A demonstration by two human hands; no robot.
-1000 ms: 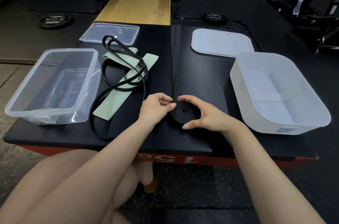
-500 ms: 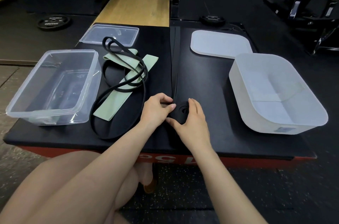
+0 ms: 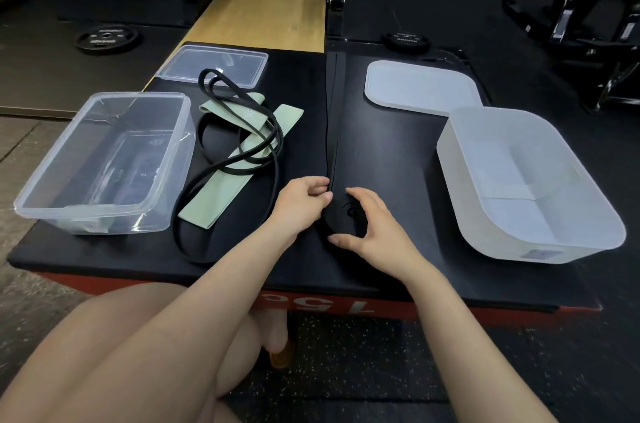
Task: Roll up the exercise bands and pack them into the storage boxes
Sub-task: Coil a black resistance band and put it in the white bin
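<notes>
I see the table (image 3: 398, 159) carrying a white box (image 3: 540, 235) at right, a clear box (image 3: 52, 211) at left, then the green band (image 3: 221, 201) and thin black band (image 3: 277, 159) between. The flat black band (image 3: 334, 118) runs away up the middle. My right hand (image 3: 375, 232) cups its roll (image 3: 346, 215), fingers curled round it; my left hand (image 3: 299, 204) pinches the strip beside it. I judge the coil could spring loose or wind crooked if either grip slackens.

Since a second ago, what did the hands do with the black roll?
The right hand swung over the black roll, turning it, then reopened around it, thumb near, fingers far. The left hand kept pinching the band's straight part. Boxes and other bands stayed put.
</notes>
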